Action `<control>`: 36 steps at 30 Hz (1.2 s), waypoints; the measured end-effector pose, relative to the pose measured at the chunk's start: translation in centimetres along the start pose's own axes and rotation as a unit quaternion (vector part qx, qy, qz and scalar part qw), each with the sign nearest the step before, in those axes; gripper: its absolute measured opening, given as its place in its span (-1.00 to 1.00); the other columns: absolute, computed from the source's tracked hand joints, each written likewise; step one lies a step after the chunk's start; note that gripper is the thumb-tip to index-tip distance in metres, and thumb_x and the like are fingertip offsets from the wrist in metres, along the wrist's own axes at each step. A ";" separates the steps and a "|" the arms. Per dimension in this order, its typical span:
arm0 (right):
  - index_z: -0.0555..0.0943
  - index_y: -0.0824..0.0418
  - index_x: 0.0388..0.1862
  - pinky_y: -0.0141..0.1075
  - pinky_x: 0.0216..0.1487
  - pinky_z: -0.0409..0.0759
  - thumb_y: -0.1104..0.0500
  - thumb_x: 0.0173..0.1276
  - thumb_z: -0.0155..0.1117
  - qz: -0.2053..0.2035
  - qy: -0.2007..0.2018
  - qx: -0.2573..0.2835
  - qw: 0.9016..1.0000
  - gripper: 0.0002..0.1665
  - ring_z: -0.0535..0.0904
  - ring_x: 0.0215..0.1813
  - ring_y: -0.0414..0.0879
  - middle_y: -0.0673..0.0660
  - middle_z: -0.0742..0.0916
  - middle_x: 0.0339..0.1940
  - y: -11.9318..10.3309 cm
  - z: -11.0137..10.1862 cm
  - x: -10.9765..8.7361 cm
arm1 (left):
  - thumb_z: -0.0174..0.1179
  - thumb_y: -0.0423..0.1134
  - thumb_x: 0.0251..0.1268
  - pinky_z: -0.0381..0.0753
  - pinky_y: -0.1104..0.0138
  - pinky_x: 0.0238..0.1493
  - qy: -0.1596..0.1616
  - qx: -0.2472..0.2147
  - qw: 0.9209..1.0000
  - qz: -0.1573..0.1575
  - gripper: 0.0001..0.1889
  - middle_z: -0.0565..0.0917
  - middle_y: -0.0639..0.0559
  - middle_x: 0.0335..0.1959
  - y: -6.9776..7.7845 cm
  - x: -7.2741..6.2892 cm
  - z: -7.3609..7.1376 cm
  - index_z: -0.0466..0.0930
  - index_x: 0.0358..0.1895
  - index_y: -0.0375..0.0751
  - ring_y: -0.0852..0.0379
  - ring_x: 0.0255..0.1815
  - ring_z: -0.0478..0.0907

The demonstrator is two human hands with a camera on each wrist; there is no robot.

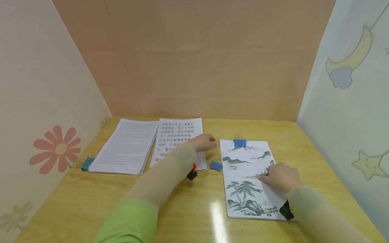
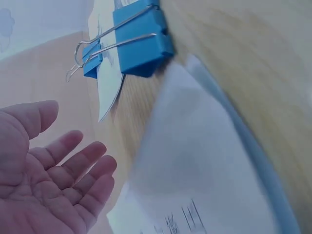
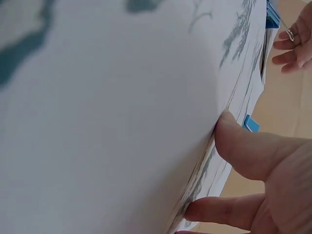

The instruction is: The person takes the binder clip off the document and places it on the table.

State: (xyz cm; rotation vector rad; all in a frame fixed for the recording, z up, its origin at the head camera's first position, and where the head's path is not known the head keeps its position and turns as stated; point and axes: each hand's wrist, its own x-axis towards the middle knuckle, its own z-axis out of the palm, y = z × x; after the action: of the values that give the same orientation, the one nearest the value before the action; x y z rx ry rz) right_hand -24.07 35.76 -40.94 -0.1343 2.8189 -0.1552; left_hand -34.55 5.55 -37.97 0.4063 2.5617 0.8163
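Observation:
My left hand (image 1: 204, 142) hovers over the right side of the middle paper stack (image 1: 179, 130), which has large printed characters. In the left wrist view, its fingers are spread and loosely bent, with nothing in the palm. A loose blue binder clip (image 1: 216, 165) lies between that stack and a stack of ink landscape pictures (image 1: 243, 175). Another blue binder clip (image 1: 240, 143) grips the picture stack's top edge. My right hand (image 1: 281, 176) rests on the right part of the picture stack. Its thumb (image 3: 229, 129) and a finger touch the top sheet in the right wrist view.
On the left lies a stack of small-print pages (image 1: 124, 145), with a teal binder clip (image 1: 87, 163) at its lower left corner. The wooden table (image 1: 182, 209) ends at a tan back panel (image 1: 197, 67), with pale decorated walls on both sides.

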 end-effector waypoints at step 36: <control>0.58 0.41 0.00 0.14 -0.21 0.52 -0.27 0.34 0.14 -0.009 0.028 0.060 0.998 -0.26 0.57 -0.09 0.36 0.44 0.64 -0.04 1.1 -1.7 -1.6 | 0.10 -0.11 0.44 0.32 0.32 -0.50 0.138 -0.097 0.986 -0.005 -0.67 0.31 0.11 -0.64 4.2 3.7 4.0 0.45 -0.53 -0.15 0.18 -0.63 0.24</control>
State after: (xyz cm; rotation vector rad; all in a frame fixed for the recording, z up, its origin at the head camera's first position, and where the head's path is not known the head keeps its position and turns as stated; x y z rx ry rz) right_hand -23.15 37.18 -38.94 -0.1313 2.8552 -0.3353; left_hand -35.27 12.21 -39.54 0.2331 2.6950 1.1786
